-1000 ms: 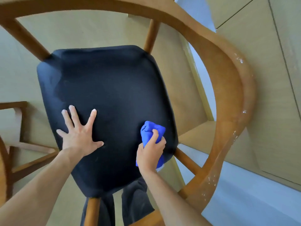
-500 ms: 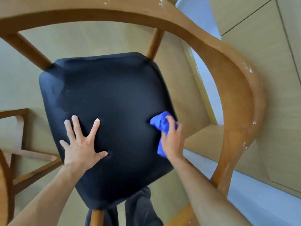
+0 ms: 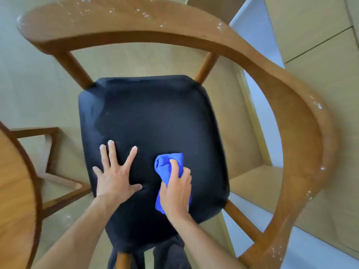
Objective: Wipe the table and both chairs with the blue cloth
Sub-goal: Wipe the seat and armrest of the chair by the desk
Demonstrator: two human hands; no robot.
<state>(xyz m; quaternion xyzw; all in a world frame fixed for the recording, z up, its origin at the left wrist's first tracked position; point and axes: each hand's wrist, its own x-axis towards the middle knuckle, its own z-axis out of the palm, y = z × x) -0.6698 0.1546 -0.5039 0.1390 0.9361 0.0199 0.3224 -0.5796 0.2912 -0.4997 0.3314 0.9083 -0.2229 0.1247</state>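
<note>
Head view, looking down: right hand [image 3: 175,193] clenched around bunched blue cloth [image 3: 168,167], pressed on near-right part of black seat cushion [image 3: 151,113]. Cloth's long axis running near to far, free end poking just beyond fingertips [image 3: 172,162], toward unwiped far seat. Left hand [image 3: 115,175] just beside, flat, fingers spread, grasping nothing, bracing cushion. Around seat, curved wooden chair frame [image 3: 303,121] flecked with droplets. Round table [image 3: 13,187] edge at left. Pale floor below.
</note>
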